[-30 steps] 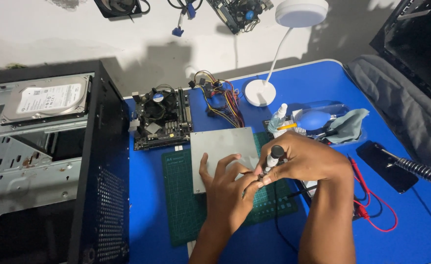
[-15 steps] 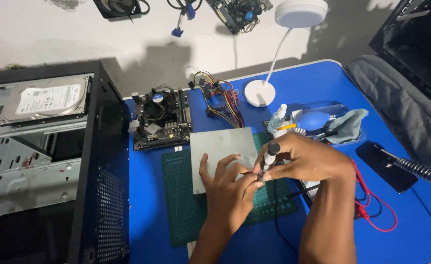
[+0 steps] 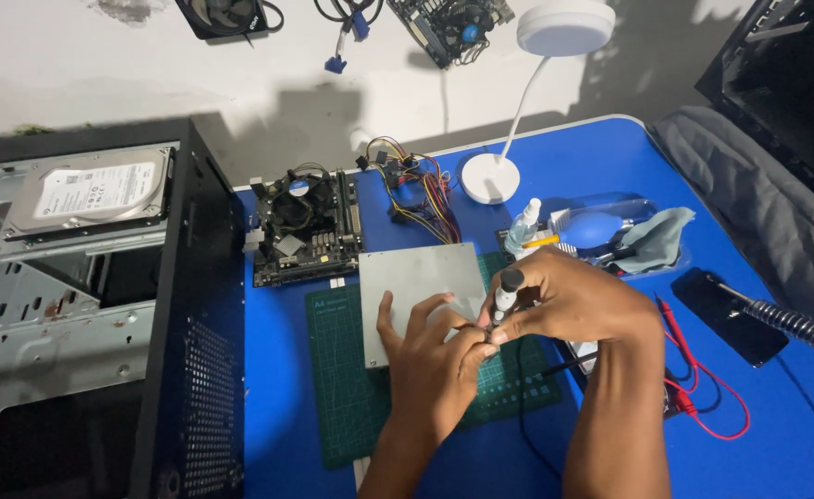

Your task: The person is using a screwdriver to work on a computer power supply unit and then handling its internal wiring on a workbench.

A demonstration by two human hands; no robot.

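Pinching a small screwdriver (image 3: 505, 294) upright, right hand (image 3: 569, 300) works at 3 o'clock of the grey plate (image 3: 421, 298); left hand (image 3: 430, 356), fingers spread, steadies it.

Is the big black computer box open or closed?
Open. The black computer case has no side panel: its bare metal frame and a hard drive inside show.

Single head-worn view, looking steeply down and forward over the blue worktop (image 3: 777, 434) toward the white wall (image 3: 102, 74) at its far edge. The camera sits close above the left hand (image 3: 435, 360) and right hand (image 3: 578, 300), centred low in frame; an open computer case (image 3: 84, 305) fills the left side.
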